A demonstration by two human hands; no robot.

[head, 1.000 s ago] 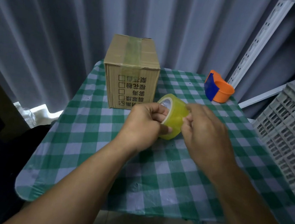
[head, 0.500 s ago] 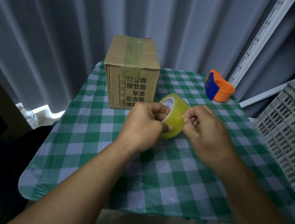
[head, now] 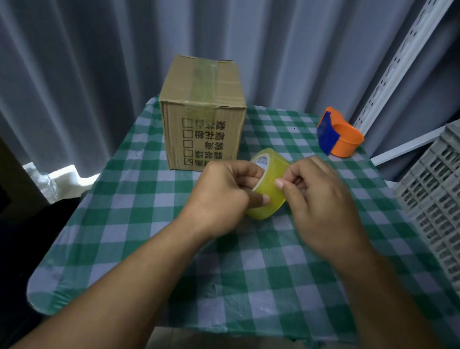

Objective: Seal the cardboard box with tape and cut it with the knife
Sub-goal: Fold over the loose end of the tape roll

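A closed cardboard box (head: pixel 201 113) with a strip of tape over its top stands at the back of the green checked table (head: pixel 239 277). In front of it I hold a roll of yellowish clear tape (head: pixel 270 176) above the cloth. My left hand (head: pixel 223 194) grips the roll, fingers through its core. My right hand (head: pixel 318 199) rests on the roll's outer face, its fingertips picking at the tape surface. An orange and blue tape cutter (head: pixel 339 137) sits at the back right. No separate knife is visible.
A grey plastic crate (head: pixel 451 201) stands at the right edge of the table. Pleated grey curtains hang behind, with a white perforated rail (head: pixel 396 61) leaning at the right. Dark floor and a crumpled white bag (head: pixel 57 179) lie to the left.
Both hands stayed on the roll. My right fingers curled in and shifted along its outer face; the roll turned slightly. The box and cutter have not moved.
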